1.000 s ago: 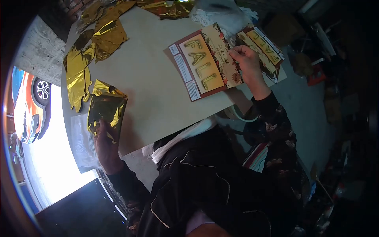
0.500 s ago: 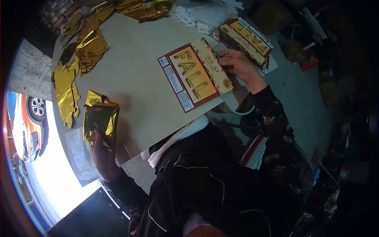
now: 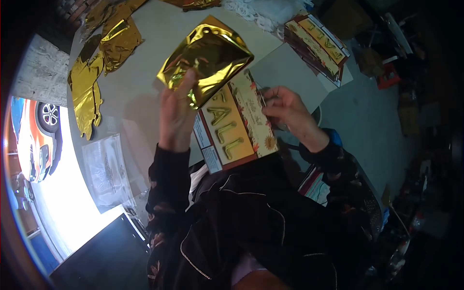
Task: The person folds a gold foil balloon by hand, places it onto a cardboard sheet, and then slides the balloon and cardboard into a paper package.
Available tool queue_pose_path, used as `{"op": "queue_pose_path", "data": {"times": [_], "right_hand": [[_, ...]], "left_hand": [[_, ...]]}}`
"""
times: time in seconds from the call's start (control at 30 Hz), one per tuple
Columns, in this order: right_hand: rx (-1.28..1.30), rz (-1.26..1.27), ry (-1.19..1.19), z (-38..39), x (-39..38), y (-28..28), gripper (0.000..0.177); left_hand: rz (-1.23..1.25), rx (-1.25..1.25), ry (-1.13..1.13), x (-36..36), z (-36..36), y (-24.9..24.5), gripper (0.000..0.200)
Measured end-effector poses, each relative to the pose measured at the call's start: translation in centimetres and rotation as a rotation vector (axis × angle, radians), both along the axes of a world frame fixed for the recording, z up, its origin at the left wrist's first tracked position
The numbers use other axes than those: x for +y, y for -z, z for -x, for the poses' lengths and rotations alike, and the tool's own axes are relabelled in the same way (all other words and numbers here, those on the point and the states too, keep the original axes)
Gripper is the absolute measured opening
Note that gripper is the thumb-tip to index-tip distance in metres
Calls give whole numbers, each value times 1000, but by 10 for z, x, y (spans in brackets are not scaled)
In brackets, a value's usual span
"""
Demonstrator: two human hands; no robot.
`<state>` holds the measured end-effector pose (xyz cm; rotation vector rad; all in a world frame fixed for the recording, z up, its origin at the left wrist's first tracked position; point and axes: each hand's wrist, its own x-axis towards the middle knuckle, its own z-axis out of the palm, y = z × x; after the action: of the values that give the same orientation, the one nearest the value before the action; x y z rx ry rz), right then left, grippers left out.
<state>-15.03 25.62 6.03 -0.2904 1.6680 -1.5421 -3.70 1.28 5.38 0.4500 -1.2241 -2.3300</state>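
Note:
My left hand (image 3: pixel 178 108) pinches a folded gold foil sheet (image 3: pixel 208 58), raised at the centre of the view. The foil overlaps the upper left part of a printed card (image 3: pixel 237 123) that shows large "FALL" lettering and a leaf border. On the card's right edge, the fingers of my right hand (image 3: pixel 292 113) are closed, gripping it at its cream-coloured strip. The card is tilted, close to my body at the table's near edge.
More gold foil pieces (image 3: pixel 86 92) lie along the table's left and far edges. A stack of similar cards (image 3: pixel 319 46) is at the upper right, beside white stringy material (image 3: pixel 251 14). Clear plastic bags (image 3: pixel 107 169) lie at the lower left of the table (image 3: pixel 145 53).
My left hand has lifted the gold foil up and to the right, over the card. My right hand has drawn the card down closer to my body.

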Motion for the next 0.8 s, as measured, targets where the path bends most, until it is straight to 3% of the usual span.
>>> {"op": "queue_pose_path", "data": {"times": [0.07,0.23,0.33,0.43,0.8], "right_hand": [[-10,53,92,-33,14,7,27],[-125,88,234,-81,33,20,24],[-233,290,221,-82,42,55,19],[-550,573,204,-86,42,67,19],[-945,682,190,-77,41,73,27]], "left_hand": [[-110,14,-45,21,17,9,21],[-9,-8,38,19,20,39,21],[2,-7,-4,30,20,30,20],[10,-15,-24,29,20,34,22],[34,51,86,26,21,37,31]]}}
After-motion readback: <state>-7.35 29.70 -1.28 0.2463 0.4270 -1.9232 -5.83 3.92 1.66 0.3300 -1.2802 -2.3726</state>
